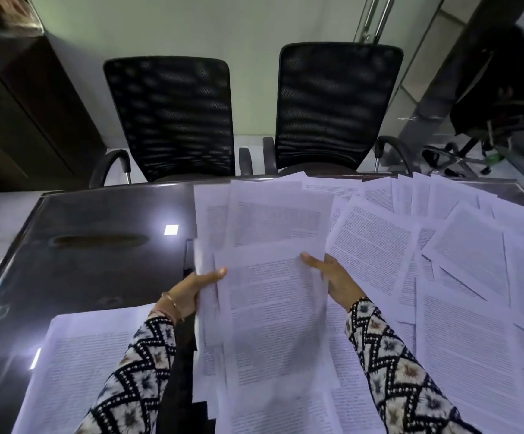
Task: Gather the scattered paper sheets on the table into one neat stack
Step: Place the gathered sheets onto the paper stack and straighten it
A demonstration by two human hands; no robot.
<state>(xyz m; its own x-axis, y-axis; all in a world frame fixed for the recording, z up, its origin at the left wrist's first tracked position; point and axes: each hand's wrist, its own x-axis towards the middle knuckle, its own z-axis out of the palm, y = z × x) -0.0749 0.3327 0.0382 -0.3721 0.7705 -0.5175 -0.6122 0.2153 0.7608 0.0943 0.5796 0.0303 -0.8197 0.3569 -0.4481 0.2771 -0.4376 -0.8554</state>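
Note:
Many white printed paper sheets (461, 255) lie overlapping across the right half of the dark glossy table (97, 255). In front of me I hold a loose bundle of sheets (270, 305) above the table. My left hand (196, 285) grips the bundle's left edge, thumb on top. My right hand (332, 277) holds its right edge, fingers partly under the paper. The bundle is blurred and its sheets are not aligned. A separate sheet or pile (76, 371) lies at the near left, under my left forearm.
Two black mesh office chairs (173, 117) (335, 104) stand at the table's far edge. A dark cabinet (25, 104) is at the far left. Another chair (504, 114) stands at the far right. The table's left part shows bare glossy surface with light reflections.

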